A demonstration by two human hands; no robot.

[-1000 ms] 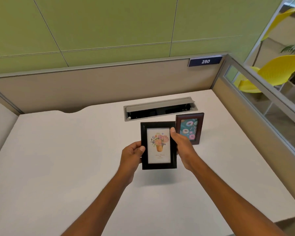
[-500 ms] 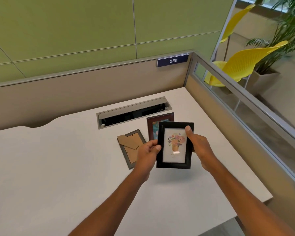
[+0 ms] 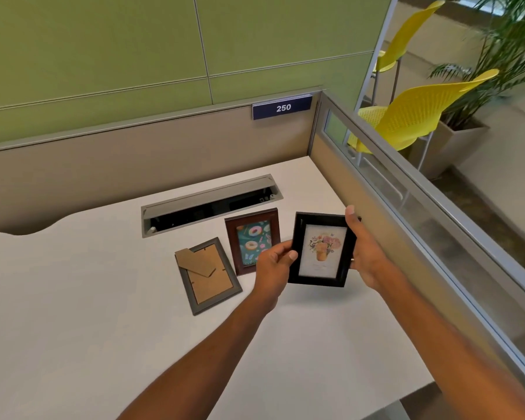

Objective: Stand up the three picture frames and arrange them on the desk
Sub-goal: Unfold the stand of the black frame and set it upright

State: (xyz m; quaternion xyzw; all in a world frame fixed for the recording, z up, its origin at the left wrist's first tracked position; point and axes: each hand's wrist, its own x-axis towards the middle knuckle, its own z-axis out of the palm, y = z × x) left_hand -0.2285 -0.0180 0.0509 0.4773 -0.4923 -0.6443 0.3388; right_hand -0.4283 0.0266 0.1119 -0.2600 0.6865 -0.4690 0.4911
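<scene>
Both hands hold a black picture frame (image 3: 321,250) with a flower-pot print, lifted above the white desk (image 3: 88,298) near its right side. My left hand (image 3: 273,265) grips its left edge and my right hand (image 3: 365,253) grips its right edge. A dark red-brown frame (image 3: 251,239) with a doughnut print stands on the desk just left of it, partly behind my left hand. A grey frame (image 3: 208,275) lies face down further left, its cardboard back and stand flap showing.
An open grey cable tray (image 3: 209,204) is set into the desk behind the frames. A beige partition with a "250" sign (image 3: 282,107) runs along the back, and a glass-topped partition (image 3: 406,207) borders the right. Yellow chairs (image 3: 412,116) and a plant stand beyond.
The black frame has moved right, from in front of the red-brown frame to beside it. The view swung right and the face-down grey frame came into sight.
</scene>
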